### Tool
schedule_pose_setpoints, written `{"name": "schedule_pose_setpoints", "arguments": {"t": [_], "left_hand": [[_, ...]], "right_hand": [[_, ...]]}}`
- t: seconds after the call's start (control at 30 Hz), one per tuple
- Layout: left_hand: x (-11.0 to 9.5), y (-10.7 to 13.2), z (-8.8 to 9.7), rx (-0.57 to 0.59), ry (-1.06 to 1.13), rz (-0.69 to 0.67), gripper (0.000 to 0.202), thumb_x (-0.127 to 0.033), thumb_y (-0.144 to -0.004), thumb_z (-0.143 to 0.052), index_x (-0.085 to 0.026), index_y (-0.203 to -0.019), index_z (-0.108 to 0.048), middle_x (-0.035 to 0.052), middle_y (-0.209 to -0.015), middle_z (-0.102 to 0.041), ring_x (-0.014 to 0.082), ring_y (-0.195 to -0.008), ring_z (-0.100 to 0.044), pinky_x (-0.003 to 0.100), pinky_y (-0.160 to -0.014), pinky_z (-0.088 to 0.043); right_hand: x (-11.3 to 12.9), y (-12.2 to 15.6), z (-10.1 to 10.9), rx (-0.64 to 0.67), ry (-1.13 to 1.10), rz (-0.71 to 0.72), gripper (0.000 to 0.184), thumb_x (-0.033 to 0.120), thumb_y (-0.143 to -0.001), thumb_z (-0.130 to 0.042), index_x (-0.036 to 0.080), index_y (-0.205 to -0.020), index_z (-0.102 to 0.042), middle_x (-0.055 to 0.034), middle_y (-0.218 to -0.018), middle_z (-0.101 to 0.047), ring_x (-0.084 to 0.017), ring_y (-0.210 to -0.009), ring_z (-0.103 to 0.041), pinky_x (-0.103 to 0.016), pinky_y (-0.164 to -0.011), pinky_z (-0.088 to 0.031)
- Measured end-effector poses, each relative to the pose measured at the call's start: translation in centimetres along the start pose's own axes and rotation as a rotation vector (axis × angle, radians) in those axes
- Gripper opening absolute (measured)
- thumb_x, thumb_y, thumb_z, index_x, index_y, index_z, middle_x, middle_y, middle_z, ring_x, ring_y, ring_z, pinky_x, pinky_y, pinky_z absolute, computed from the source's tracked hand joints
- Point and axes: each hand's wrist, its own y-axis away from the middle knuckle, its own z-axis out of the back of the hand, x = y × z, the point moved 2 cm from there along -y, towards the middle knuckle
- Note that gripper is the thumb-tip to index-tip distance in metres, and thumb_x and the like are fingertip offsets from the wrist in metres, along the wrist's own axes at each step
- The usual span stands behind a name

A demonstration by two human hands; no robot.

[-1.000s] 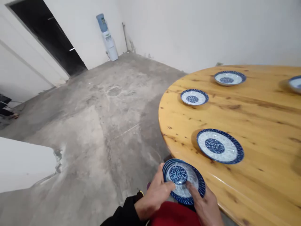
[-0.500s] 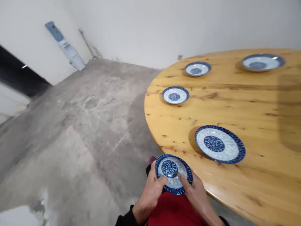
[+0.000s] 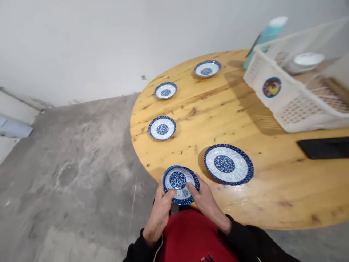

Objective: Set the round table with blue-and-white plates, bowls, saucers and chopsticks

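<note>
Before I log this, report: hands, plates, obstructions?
Left hand and right hand holding stacked plates. Four more plates on table. White basket rightward, clear of hands.

Wooden table: blue-rimmed plates at 7, 9, 10, 11 o'clock; teal container 12; white basket 1-2; black flat item 3.

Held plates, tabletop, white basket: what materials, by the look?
Held plates: probably glazed ceramic, glossy, with a blue-patterned rim and centre; melamine can't be ruled out.
Tabletop: wood, likely pine, with a clear glossy coat; knots, grain and glare near the front edge show it.
White basket: likely moulded plastic, fairly smooth; thin walls with rows of small holes suggest it.
</note>
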Motion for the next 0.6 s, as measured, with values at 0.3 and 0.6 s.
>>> {"name": "schedule_pose_setpoints", "arguments": {"t": [0.3, 0.6], "left_hand": [[-8.3, -12.2, -3.2, 0.491, -0.321, 0.058, 0.044, -0.021, -0.071, -0.064, -0.017, -0.115, -0.062, 0.0083, -0.115, -0.069, 0.0269, -0.111, -0.060, 0.039, -0.100, -0.047], [-17.1, -24.6, -5.6, 0.944, -0.654, 0.038, 0.034, -0.031, -0.080, -0.066, -0.017, -0.111, -0.060, 0.0088, -0.109, -0.065, 0.0239, -0.102, -0.059, 0.040, -0.094, -0.051]], "right_hand": [[2.4, -5.8, -2.0, -0.511, -0.098, -0.131, 0.050, 0.049, -0.075, -0.063, 0.016, -0.112, -0.070, -0.0140, -0.107, -0.075, -0.033, -0.109, -0.066, -0.048, -0.103, -0.050], [5.2, -14.4, -7.1, -0.823, -0.285, -0.263, 0.043, 0.046, -0.073, -0.068, 0.013, -0.101, -0.073, -0.0137, -0.104, -0.077, -0.032, -0.095, -0.071, -0.045, -0.087, -0.057]]}}
